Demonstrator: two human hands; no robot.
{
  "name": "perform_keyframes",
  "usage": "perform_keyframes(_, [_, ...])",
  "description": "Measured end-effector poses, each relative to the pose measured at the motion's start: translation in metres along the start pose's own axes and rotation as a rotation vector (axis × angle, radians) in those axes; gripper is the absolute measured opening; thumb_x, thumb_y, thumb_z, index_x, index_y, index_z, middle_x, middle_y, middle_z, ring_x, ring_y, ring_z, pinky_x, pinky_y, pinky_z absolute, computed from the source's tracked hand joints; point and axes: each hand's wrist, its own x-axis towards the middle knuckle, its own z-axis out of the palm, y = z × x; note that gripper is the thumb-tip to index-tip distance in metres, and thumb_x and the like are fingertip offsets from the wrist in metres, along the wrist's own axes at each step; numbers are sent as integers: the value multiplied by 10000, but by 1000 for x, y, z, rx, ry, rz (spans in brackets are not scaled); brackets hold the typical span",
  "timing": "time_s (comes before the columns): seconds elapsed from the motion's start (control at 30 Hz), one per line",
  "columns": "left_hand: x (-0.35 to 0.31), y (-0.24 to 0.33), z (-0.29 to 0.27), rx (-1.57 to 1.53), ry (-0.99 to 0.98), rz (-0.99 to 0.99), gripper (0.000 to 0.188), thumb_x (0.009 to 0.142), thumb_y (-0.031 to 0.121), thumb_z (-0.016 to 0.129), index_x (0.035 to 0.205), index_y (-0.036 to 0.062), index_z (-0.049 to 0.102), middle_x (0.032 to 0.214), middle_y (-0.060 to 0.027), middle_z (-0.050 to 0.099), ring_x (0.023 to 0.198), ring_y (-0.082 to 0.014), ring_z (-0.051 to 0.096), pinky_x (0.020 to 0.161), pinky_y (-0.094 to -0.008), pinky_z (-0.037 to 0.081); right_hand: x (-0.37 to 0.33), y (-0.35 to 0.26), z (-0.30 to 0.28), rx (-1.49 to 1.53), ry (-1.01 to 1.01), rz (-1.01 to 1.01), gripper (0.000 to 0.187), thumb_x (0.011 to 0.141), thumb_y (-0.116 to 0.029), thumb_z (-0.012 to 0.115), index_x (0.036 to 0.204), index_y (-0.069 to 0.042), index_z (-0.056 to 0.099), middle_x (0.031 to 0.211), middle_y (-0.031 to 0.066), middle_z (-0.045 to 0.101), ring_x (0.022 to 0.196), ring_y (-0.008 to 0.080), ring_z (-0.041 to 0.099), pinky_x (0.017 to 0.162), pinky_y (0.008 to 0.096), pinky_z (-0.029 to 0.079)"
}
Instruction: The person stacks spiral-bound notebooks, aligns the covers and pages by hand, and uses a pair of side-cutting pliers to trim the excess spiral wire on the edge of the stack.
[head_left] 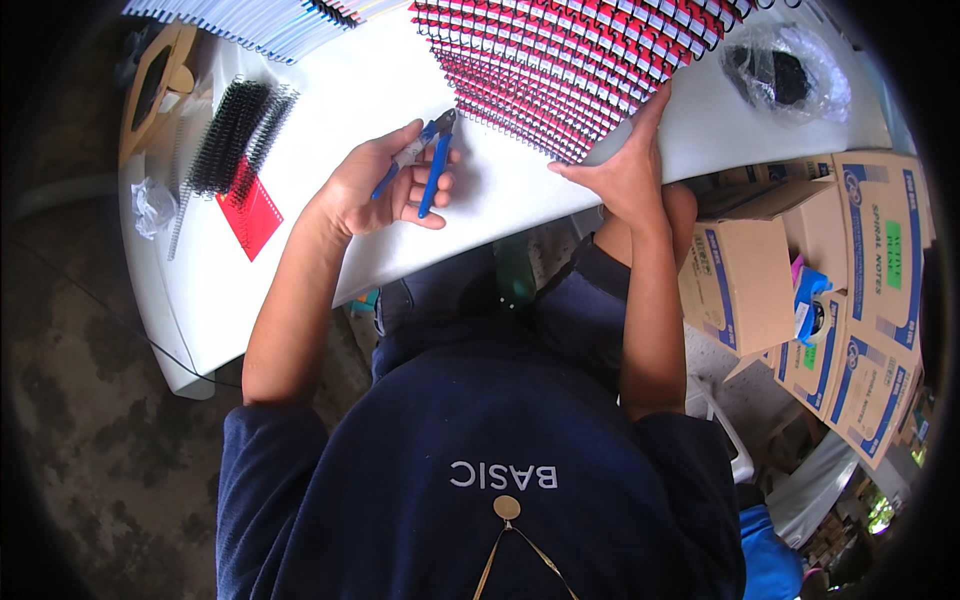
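My left hand (368, 188) holds a pair of blue-handled cutting pliers (437, 165), palm turned up and fingers curled loosely about the handles. The dark jaws of the pliers point away from me, close to the near left corner of a stack of red spiral notebooks (560, 75). Black coils run in rows along that stack. At its near right corner, my right hand (630, 180) grips the stack, thumb on the near edge and fingers along the right side. Some of those fingers are hidden.
On the white table (330, 90), black spiral coils (240, 130) lie at the left over a red punched cover (255, 222). Clear wrap with something black (785, 75) sits far right. More bound notebooks (250, 25) stand far left. Cardboard boxes (770, 280) are stacked right of my legs.
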Motion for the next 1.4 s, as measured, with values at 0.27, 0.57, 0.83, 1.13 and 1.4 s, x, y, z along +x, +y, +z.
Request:
perform_keyframes(0.27, [-9, 10, 15, 1299, 490, 86, 532, 940, 431, 401, 1188, -38, 440, 921, -217, 615, 900, -331, 590, 848, -395, 431, -5, 14, -2, 346, -95, -2, 1363, 485, -185, 881, 1425, -52, -97, 1355, 297, 315, 1227, 418, 387, 1003, 459, 350])
perform_keyframes(0.57, [-5, -4, 19, 562, 589, 659, 921, 854, 643, 404, 1406, -55, 170, 1428, -292, 231, 1347, -348, 235, 1101, -393, 187, 96, 30, -28, 1010, -124, 574, 635, 883, -541, 407, 1315, -75, 409, 1208, 93, 546, 1076, 208, 534, 896, 401, 429])
perform_keyframes(0.83, [58, 5, 69, 96, 141, 858, 852, 895, 654, 153, 1425, -12, 142, 1461, -178, 235, 1363, -260, 206, 1122, -345, 133, 72, 27, -18, 1574, -606, 626, 486, 976, -384, 313, 1320, -53, 402, 1298, 66, 496, 1172, 191, 482, 994, 365, 397])
perform_keyframes(1.13, [56, 61, 21, -53, -54, 552, 868, 854, 717, 209, 1402, 48, 289, 1405, -154, 366, 1270, -274, 382, 1049, -397, 320, 9, -40, 53, 1123, -18, 422, 715, 938, -570, 213, 1448, -93, 61, 1492, 74, 144, 1364, 201, 153, 1122, 353, 104])
perform_keyframes(1.4, [61, 51, 45, -275, -90, 657, 917, 817, 763, 204, 1381, 51, 328, 1352, -157, 428, 1217, -277, 440, 1033, -393, 345, 38, -7, 76, 1164, 189, 404, 878, 905, -625, 269, 1406, -87, -211, 1504, 92, -158, 1392, 225, -33, 1130, 364, 54])
